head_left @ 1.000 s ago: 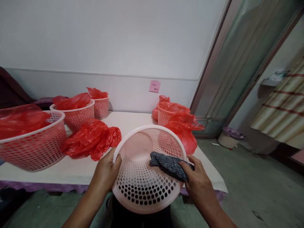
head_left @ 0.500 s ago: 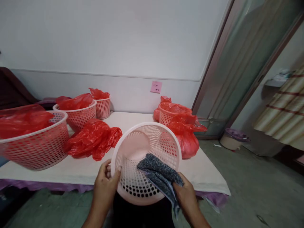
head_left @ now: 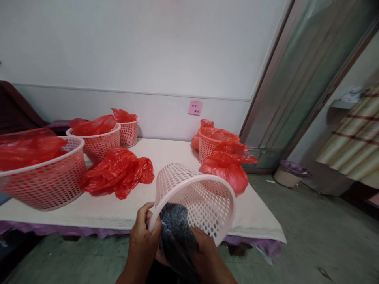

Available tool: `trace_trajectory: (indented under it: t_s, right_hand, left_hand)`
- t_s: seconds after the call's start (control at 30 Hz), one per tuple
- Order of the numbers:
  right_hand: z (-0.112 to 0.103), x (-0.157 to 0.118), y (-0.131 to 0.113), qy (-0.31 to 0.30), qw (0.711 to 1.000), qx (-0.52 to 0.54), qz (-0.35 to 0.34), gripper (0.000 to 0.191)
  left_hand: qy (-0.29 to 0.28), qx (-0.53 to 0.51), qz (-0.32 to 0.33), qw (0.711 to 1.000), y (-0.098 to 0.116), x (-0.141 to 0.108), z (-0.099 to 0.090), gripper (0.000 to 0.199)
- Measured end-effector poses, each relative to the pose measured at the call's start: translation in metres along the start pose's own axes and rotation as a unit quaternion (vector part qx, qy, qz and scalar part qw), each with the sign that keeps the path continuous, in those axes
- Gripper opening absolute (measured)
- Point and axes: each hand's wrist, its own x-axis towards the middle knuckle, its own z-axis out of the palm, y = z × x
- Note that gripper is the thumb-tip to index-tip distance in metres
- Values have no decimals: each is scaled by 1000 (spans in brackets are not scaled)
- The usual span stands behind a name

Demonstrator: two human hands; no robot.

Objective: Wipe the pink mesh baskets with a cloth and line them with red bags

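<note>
A pink plastic basket [head_left: 177,177] with a lattice wall is tilted on its side, its mouth facing me and to the right. My left hand [head_left: 145,232] is closed on its rim at the left, thumb on the inside. In my right hand [head_left: 204,248] is a dark grey cloth [head_left: 176,225], bunched inside the basket's mouth against the left part of the wall. The right fingers are partly hidden by the cloth. Just behind the basket sits a tied red plastic bag [head_left: 222,163]; a crumpled red bag [head_left: 118,173] lies to its left.
On the white-covered table [head_left: 166,148] stand pink baskets with red bags: a large one [head_left: 53,189] at left, another [head_left: 103,142] behind it, a small one [head_left: 129,132], and one at right [head_left: 205,148]. A pink note [head_left: 195,107] is on the wall. A bin [head_left: 287,175] stands on the floor.
The basket has turned, so its mouth now faces more to the right and its outer wall shows. The cloth has moved left inside it, with my right hand following.
</note>
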Motion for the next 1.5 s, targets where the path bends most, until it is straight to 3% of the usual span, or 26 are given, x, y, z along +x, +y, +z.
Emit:
trace_trajectory:
  t_s: [0.13, 0.2, 0.27, 0.4, 0.57, 0.67, 0.73, 0.9, 1.0, 1.13, 1.3, 1.4, 1.5]
  right_hand:
    - [23, 7, -15, 2, 969, -225, -97, 23]
    - [35, 13, -18, -23, 943, -300, -144, 31]
    - [41, 20, -13, -31, 905, -389, -167, 23]
    - [21, 45, 10, -53, 829, -539, -141, 6]
    - [-40, 84, 16, 13, 812, -576, -92, 15]
    - [-54, 95, 11, 56, 807, -582, -83, 25]
    - [-45, 92, 13, 47, 811, -576, -97, 23]
    - [-2, 62, 28, -43, 827, -538, -160, 9]
    - [3, 47, 27, -76, 830, -520, -187, 8]
    - [-22, 40, 18, -98, 794, -555, -226, 13]
    - [-80, 46, -1, -53, 750, -607, -257, 12]
    - [-115, 53, -18, 29, 731, -623, -278, 11]
    - [-134, 57, -32, 149, 698, -638, -290, 20]
  left_hand:
    - [-34, 30, 57, 997, 13, 0, 1, 38]
    - [-42, 34, 79, 995, 16, 3, -3, 38]
    - [-40, 44, 87, 994, 19, 8, -12, 37]
    - [-29, 61, 88, 994, 23, 22, -30, 36]
    - [-36, 75, 91, 992, 24, 29, -35, 32]
    - [-34, 83, 88, 992, 27, 30, -33, 33]
    - [-30, 87, 88, 992, 29, 31, -33, 33]
    - [-37, 106, 103, 988, 28, 35, -33, 34]
    - [-33, 107, 104, 988, 25, 38, -34, 34]
    - [-31, 102, 88, 990, 24, 42, -36, 32]
    - [-33, 102, 67, 992, 29, 41, -33, 34]
    - [-39, 100, 75, 991, 32, 37, -30, 34]
    - [-46, 93, 75, 992, 35, 33, -29, 33]
